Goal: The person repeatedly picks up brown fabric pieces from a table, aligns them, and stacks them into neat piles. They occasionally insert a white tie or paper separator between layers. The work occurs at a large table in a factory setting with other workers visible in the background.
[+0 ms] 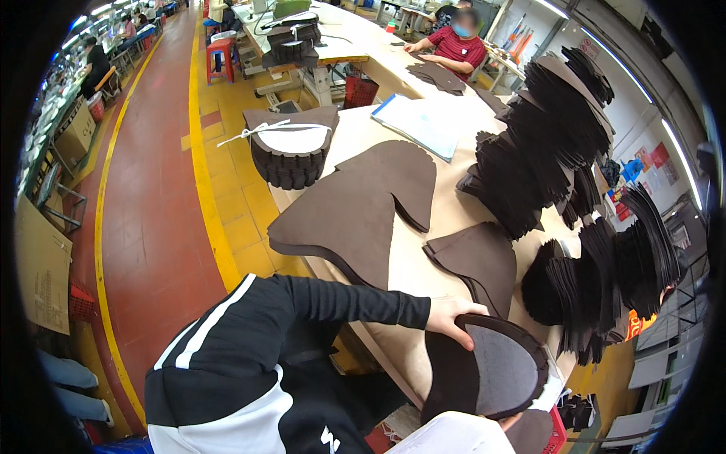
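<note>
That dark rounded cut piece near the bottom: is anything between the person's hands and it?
Nothing visible. The left hand already rests on the top edge of the dark rounded cut piece, fingers on its rim. The right hand is mostly hidden under a white shape at the bottom edge, only a sliver showing beneath the piece.

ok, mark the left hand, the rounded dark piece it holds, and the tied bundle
left hand [451, 316], head view, back of hand
rounded dark piece [503, 372], head view, flat middle
tied bundle [291, 155], head view, side of stack
</note>
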Tool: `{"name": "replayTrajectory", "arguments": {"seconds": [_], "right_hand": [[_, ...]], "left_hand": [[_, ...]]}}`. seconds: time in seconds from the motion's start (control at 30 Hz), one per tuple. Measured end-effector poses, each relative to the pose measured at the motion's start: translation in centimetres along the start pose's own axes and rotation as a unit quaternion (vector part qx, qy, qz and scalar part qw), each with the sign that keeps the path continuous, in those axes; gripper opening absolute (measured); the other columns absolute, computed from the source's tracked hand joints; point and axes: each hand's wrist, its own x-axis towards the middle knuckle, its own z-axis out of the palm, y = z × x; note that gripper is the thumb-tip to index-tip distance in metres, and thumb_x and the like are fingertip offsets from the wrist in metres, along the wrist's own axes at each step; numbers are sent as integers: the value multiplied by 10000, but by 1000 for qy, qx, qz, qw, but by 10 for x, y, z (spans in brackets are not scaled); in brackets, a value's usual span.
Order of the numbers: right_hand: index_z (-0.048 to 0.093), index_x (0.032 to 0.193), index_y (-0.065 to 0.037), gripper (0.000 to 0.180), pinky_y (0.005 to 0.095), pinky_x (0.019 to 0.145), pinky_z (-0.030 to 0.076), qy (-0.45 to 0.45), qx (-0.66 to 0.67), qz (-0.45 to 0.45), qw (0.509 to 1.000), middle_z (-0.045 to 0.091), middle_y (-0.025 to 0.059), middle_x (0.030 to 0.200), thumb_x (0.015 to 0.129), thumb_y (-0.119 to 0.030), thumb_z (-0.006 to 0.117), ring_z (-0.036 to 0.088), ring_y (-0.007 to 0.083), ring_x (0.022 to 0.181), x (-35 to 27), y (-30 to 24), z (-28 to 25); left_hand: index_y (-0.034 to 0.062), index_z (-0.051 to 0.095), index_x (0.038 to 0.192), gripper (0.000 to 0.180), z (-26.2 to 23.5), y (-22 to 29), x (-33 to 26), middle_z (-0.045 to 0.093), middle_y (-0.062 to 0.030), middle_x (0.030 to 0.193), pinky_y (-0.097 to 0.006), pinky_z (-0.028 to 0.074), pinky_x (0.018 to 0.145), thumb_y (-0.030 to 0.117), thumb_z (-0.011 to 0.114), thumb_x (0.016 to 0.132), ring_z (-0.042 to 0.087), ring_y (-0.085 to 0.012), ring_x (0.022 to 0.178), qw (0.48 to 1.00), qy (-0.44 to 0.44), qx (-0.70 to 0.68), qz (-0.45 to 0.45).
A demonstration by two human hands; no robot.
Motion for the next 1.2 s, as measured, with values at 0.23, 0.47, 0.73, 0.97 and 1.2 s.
{"name": "replayTrajectory", "arguments": {"seconds": [0.23,0.47,0.73,0.97,1.2], "right_hand": [[49,1518,-5,1083,434,1141,238,-133,-306,44,942,271,253,1479,643,84,682,366,323,1316,13,-11,26],[220,1439,65,948,430,1074,328,-94,-328,-72,937,364,255,1412,725,-330,704,416,322,1262,-10,89,-49],[304,1406,95,901,415,1033,376,-99,-312,-94,940,449,232,1362,865,-536,650,483,306,1191,-7,135,-112],[432,1356,84,669,359,984,411,-111,-260,-79,956,540,204,1286,952,-432,569,541,266,1117,20,29,45],[530,1270,58,391,308,875,472,-308,-243,-57,918,649,104,1126,1004,-229,516,608,184,962,28,-8,236]], "left_hand": [[71,559,1181,626,-6,-18,-41,621,-119,1056,-350,482,827,313,851,683,618,-247,945,983,128,91,92],[48,601,1132,645,12,-13,-46,639,-156,960,-399,495,793,429,842,670,623,-321,912,975,168,132,55],[35,564,1151,626,22,-37,-77,632,-170,1023,-391,489,804,349,846,689,626,-306,936,992,104,54,46],[18,599,1146,606,-6,33,-83,632,-222,968,-422,511,793,513,700,811,626,-396,874,939,266,219,-1],[-35,510,1277,668,-142,136,-149,633,-203,1136,-337,477,921,460,678,861,627,-264,1016,866,361,287,-190]]}}
